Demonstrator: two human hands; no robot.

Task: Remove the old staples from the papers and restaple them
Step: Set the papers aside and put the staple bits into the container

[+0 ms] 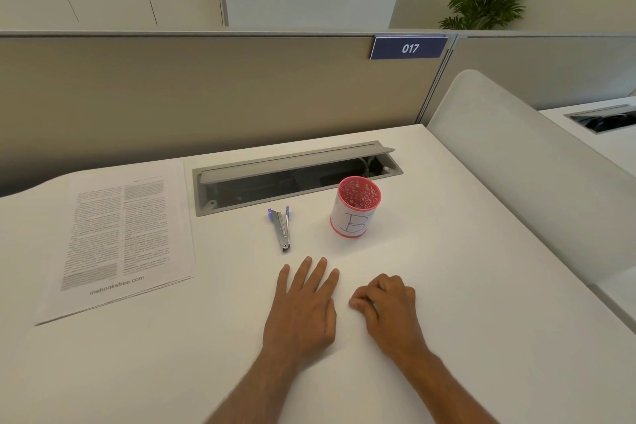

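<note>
Papers (120, 237), a stapled-looking stack of printed pages, lie flat at the left of the white bench (447, 251), well apart from both hands; whether a staple sits in them cannot be told at this size. Head view: the stack is squared and face up, its footer line toward the near edge, so that it can be drawn toward the worker and read without turning.

A small metal tool with blue tips (283, 229), probably the staple remover or a compact stapler, lies just beyond the left hand (303, 306), its length running near to far, within easy reach. To its right stands a pink mesh cup (356, 206) wrapped in a white label marked "B", upright and open-mouthed, probably there to take the pulled staples.

The left hand rests palm down on the bench, fingers (315, 274) straight and slightly spread, holding nothing. The right hand (389, 303) rests beside it, fingers curled under; whether they pinch some small thing cannot be told.

Behind the tool, a grey cable tray (296, 175) is let into the bench with its lid raised. No step on the papers appears begun.
</note>
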